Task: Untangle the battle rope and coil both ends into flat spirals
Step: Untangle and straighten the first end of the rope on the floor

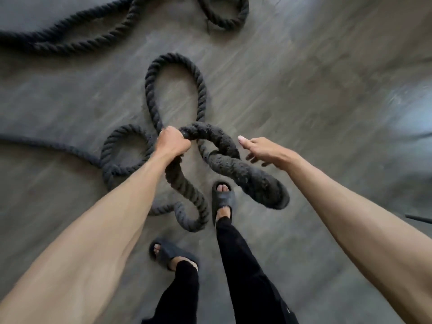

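Rope (pixel 150 83) is spread over the floor (pixel 327 113), nothing coiled yet. A run comes in from far left, a small loop (pixel 124 148) lies flat, a tall loop sits beyond it, more strands at top. My left hand (pixel 174 142) is clenched round the rope where the loops meet, lifting that part up. Just right of it the lifted part twists over itself in a crossing (pixel 217 150). The thick end (pixel 264 185) hangs blurred near my front sandal (pixel 223 199). Right hand (pixel 264 149) is released, fingers spread beside the crossing, holding nothing; can't tell if it touches.

Risks, my guess:
- Hauling up with the left could cinch the crossing into a real knot, if the end runs through it, which I can't tell.
- The bend curling by my feet could get stepped on, pinning the rope or tripping me.

Containers: none in view.
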The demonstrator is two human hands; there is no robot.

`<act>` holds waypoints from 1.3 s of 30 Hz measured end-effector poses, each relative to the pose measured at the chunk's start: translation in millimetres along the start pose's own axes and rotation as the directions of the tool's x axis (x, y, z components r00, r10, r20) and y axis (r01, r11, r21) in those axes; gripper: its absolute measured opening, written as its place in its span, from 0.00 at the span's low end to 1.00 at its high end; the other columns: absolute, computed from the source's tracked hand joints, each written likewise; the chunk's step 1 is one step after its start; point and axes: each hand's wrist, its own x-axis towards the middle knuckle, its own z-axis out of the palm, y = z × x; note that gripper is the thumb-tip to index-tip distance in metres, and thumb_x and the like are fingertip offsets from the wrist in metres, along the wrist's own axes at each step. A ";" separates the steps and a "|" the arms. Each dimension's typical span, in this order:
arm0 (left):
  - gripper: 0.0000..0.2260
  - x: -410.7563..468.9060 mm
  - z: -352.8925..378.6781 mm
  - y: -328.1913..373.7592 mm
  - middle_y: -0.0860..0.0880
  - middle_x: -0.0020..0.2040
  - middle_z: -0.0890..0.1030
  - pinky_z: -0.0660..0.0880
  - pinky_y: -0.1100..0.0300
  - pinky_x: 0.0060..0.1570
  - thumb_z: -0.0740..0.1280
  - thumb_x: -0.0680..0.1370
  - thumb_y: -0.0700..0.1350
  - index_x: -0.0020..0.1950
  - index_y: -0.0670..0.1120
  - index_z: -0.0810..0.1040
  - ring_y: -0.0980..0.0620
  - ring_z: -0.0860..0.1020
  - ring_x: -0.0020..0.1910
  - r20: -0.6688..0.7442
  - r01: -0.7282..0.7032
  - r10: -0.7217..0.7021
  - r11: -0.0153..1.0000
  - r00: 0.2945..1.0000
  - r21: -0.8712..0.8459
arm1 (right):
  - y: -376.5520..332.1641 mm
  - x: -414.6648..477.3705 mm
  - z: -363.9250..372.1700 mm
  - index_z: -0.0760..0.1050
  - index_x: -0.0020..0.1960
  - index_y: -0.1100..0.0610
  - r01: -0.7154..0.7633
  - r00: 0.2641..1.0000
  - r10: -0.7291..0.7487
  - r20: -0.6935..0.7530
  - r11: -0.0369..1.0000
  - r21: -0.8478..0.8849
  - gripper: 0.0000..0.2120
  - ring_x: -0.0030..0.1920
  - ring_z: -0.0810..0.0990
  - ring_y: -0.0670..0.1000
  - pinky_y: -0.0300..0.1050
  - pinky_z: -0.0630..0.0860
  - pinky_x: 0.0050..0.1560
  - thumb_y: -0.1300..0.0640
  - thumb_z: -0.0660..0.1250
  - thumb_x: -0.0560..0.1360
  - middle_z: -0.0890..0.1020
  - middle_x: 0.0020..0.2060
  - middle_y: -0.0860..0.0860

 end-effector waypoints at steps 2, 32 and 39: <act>0.10 0.3 1.6 -11.4 0.40 0.45 0.83 0.76 0.61 0.39 0.67 0.70 0.43 0.42 0.36 0.78 0.43 0.82 0.48 0.123 0.062 -0.061 0.998 0.991 0.000 | 4.3 2.7 -4.8 0.78 0.47 0.62 -0.015 0.993 0.005 -0.117 0.996 -0.083 0.28 0.49 0.78 0.55 0.46 0.69 0.49 0.37 0.56 0.82 0.81 0.46 0.59; 0.14 -60.5 67.7 -94.0 0.47 0.23 0.66 0.71 0.59 0.32 0.65 0.70 0.44 0.24 0.45 0.69 0.48 0.66 0.21 0.987 0.479 0.067 0.868 0.148 -0.130 | -42.0 -0.1 39.7 0.74 0.62 0.57 0.174 0.613 -0.489 -0.620 0.850 -0.497 0.17 0.63 0.72 0.57 0.52 0.69 0.64 0.47 0.64 0.80 0.73 0.61 0.56; 0.16 -54.2 68.8 -82.4 0.47 0.22 0.66 0.70 0.60 0.31 0.62 0.73 0.43 0.25 0.45 0.70 0.49 0.66 0.20 0.954 0.561 0.181 0.777 0.237 -0.287 | 20.6 -42.2 124.1 0.66 0.41 0.55 0.343 0.690 -0.444 -0.572 0.896 -0.282 0.12 0.31 0.78 0.61 0.51 0.68 0.32 0.55 0.62 0.82 0.75 0.29 0.55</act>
